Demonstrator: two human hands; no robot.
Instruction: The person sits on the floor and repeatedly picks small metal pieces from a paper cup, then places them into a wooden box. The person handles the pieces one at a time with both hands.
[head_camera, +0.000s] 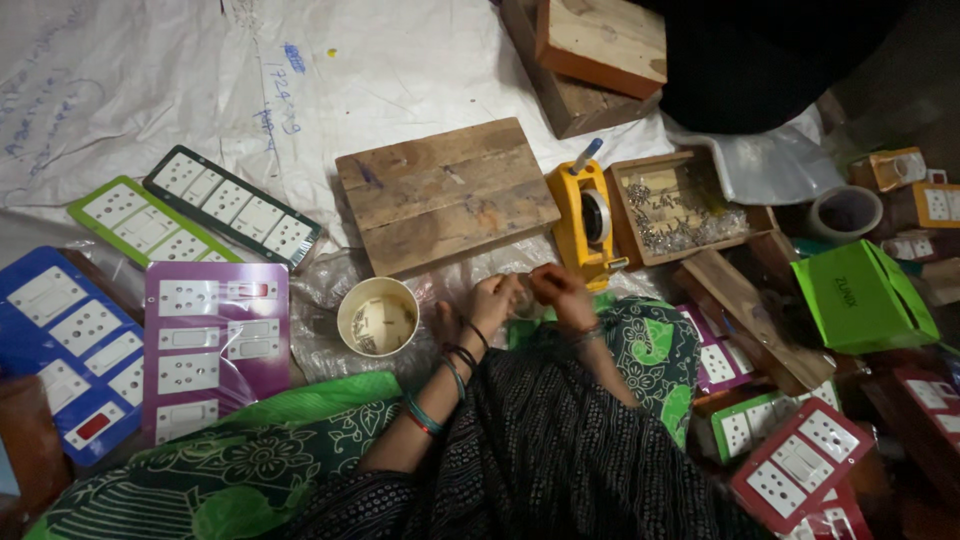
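**Grips meeting over a small unclear item**

Left grip (492, 300) and right grip (558, 287): fingers curled together on a small item, too blurred to identify; whether either truly clamps it cannot be told. Location: just below the yellow tape dispenser (588, 222), right of the round cup (377, 316). Wooden board (445, 194) beyond. Purple switch panel (215, 345) left; red switch panel (798, 466) partly cut off.

Wooden board (447, 193) lies at centre on the floor sheet (150, 80). Cup (377, 316) sits just before its left corner. Tape dispenser (586, 222) stands right of the board; tray of screws (683, 207) right of that. Switch panels (215, 345) lie far left. Both hands, left hand (493, 300) and right hand (557, 290), meet before the board.
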